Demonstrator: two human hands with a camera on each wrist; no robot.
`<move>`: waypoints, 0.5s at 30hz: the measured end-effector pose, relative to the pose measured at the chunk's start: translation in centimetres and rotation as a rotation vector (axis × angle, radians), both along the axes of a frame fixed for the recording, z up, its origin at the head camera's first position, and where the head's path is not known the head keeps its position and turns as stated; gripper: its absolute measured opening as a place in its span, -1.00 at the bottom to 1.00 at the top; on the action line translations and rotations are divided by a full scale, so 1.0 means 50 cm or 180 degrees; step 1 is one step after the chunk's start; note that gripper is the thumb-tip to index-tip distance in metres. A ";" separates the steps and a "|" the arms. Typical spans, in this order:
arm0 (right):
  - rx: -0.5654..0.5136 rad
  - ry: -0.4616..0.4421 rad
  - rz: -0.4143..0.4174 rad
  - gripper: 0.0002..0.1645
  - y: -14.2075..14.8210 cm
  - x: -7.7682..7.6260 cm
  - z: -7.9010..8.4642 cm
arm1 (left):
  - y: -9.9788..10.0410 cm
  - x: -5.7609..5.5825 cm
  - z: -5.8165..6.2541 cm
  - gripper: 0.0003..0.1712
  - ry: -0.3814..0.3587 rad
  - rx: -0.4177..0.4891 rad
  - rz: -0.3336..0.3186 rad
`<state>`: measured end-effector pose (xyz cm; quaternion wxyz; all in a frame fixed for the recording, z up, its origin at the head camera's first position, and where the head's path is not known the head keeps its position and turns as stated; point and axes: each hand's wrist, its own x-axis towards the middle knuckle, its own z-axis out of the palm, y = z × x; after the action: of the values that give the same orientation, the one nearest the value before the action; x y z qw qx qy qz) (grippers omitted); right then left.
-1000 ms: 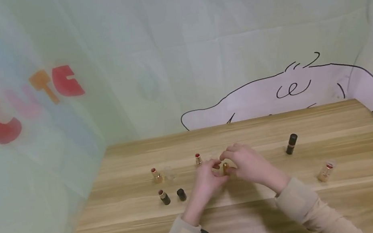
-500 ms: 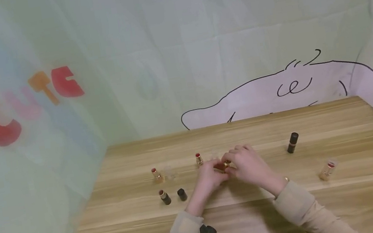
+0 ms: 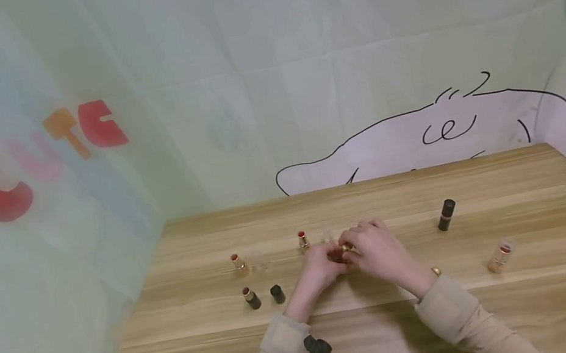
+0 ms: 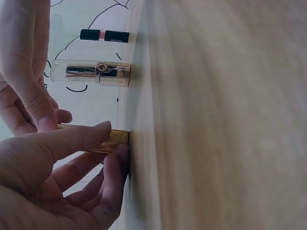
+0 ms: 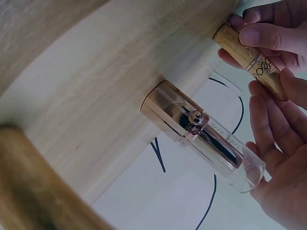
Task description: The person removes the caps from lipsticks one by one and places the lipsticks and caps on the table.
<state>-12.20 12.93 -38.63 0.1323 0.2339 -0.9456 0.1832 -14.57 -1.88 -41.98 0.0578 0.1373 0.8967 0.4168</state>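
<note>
Between my two hands a gold lipstick tube (image 5: 252, 60) with dark lettering stands on the wooden table. My left hand (image 4: 72, 158) pinches its lower part between thumb and fingers. Higher up, the thumb and fingers of my right hand (image 5: 283, 177) grip the tube's top end. In the head view, the left hand (image 3: 322, 269) and right hand (image 3: 380, 250) nearly meet and cover most of the tube. Beside it in the right wrist view stands a rose-gold lipstick (image 5: 177, 115) under a clear cap. Left of my hands is an uncapped red lipstick (image 3: 303, 242).
Further left are another uncapped lipstick (image 3: 240, 265) with a clear cap (image 3: 259, 260), and a black-based lipstick (image 3: 251, 297) beside its black cap (image 3: 277, 293). To the right stand a black capped lipstick (image 3: 446, 215) and a clear-capped pale one (image 3: 499, 257). Black gear (image 3: 318, 350) sits at my left sleeve.
A second ago the gold tube showed between my fingers. My right fingers have drawn in around its top, and both hands now hide more of it. The other lipsticks stay put.
</note>
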 end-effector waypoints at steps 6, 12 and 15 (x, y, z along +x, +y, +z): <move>-0.0021 0.0103 -0.0008 -0.83 0.005 -0.001 -0.003 | 0.002 0.000 -0.001 -0.78 0.0070 0.0020 -0.0049; -0.0077 0.0163 -0.0017 -0.82 0.011 -0.002 -0.004 | 0.005 0.004 0.006 -0.81 -0.0007 0.0095 0.0003; -0.0164 0.0166 -0.0009 -0.81 0.014 0.000 0.004 | 0.003 0.011 0.016 -0.81 -0.0031 0.0177 0.0001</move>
<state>-12.19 13.65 -38.45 0.1631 0.2338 -0.9372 0.2012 -14.04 -1.71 -41.20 0.0582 0.1367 0.8845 0.4422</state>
